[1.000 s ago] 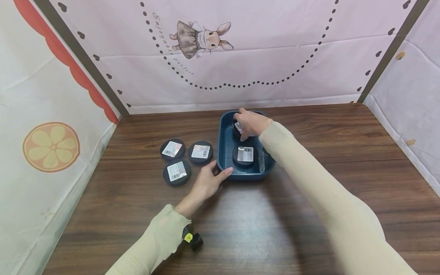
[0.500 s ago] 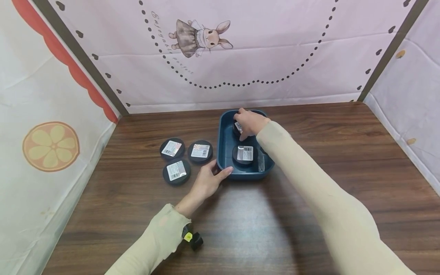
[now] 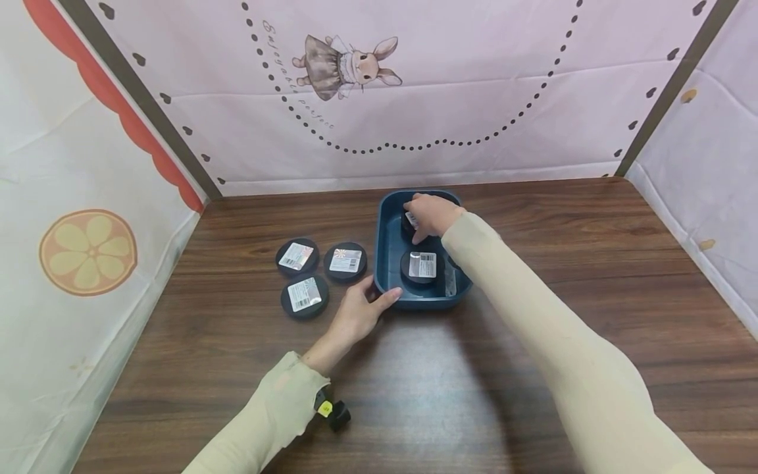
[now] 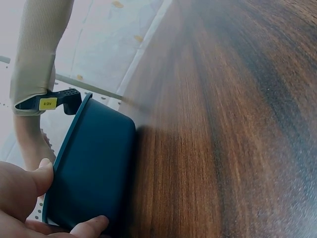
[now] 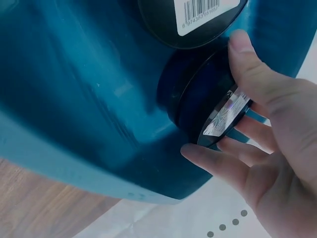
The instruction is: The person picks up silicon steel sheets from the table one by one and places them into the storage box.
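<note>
In the head view a blue rectangular tub [image 3: 386, 247] stands at the table's far middle. My right hand [image 3: 435, 214] reaches into its far end and grips a flat round black container [image 5: 198, 101] by the edge. The right wrist view shows thumb and fingers around that container, its labelled face turned toward the palm. A second black container [image 3: 422, 279] lies label up in the tub's near half. My left hand [image 3: 355, 313] holds the tub's near left corner. In the left wrist view, its thumb is at the rim and fingers lie along the outer wall [image 4: 96, 163].
Left of the tub, three similar black containers lie label up on the wood table: one near [image 3: 304, 297], one far left [image 3: 297, 257] and one by the tub [image 3: 346, 263]. Printed cloth [image 3: 474, 99] hangs behind the table and along both sides.
My right hand has sunk slightly within the tub's far end, with the container in its grip. My left hand, the tub and the other containers have stayed in place.
</note>
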Available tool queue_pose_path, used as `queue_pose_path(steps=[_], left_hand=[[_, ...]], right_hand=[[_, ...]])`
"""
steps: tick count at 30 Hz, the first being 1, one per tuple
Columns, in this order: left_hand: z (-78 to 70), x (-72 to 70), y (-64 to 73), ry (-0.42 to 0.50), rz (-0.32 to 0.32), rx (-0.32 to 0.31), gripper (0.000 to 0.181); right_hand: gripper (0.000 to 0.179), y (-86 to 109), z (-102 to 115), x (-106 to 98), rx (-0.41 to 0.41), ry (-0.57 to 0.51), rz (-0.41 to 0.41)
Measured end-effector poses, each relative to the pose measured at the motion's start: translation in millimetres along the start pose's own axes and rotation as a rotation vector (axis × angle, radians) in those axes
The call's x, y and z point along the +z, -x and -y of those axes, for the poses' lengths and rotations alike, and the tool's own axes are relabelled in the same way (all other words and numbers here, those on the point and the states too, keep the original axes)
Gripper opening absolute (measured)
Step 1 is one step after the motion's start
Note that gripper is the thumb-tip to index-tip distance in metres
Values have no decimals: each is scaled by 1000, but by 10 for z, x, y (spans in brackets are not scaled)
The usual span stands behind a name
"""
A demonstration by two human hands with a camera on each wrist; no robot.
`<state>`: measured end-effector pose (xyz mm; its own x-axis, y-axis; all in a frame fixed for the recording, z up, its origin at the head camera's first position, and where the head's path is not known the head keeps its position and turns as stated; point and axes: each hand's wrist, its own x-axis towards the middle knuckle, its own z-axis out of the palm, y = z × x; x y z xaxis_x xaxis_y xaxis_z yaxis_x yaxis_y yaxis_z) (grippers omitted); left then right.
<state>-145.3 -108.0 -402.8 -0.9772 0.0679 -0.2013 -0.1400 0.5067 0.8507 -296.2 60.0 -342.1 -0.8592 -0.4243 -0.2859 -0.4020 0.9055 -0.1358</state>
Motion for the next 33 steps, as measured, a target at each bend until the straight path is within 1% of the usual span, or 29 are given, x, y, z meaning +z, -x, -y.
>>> queue_pose_path(steps=[6, 7, 13, 15, 20, 26, 29, 33], left_hand=[[3, 0, 0, -1, -4, 0, 56], [6, 1, -1, 0, -6, 8, 55], [25, 12, -3, 7, -13, 46, 50], [25, 13, -2, 10, -10, 36, 51], [16, 12, 2, 14, -7, 13, 54], [9, 12, 11, 19, -7, 30, 53], [12, 13, 10, 19, -7, 27, 54], [14, 10, 11, 19, -3, 13, 55]], right_hand=[[77, -31, 0, 23, -9, 28, -1], [77, -33, 2, 25, -13, 34, -5], [72, -12, 34, 28, -30, 92, -52], [71, 2, 47, 25, -23, 105, -65], [74, 39, 68, 4, -15, 90, -83], [74, 58, 44, -32, -44, 43, -128], [74, 65, 22, -48, -52, 27, -149], [76, 85, 8, -83, -40, 19, -157]])
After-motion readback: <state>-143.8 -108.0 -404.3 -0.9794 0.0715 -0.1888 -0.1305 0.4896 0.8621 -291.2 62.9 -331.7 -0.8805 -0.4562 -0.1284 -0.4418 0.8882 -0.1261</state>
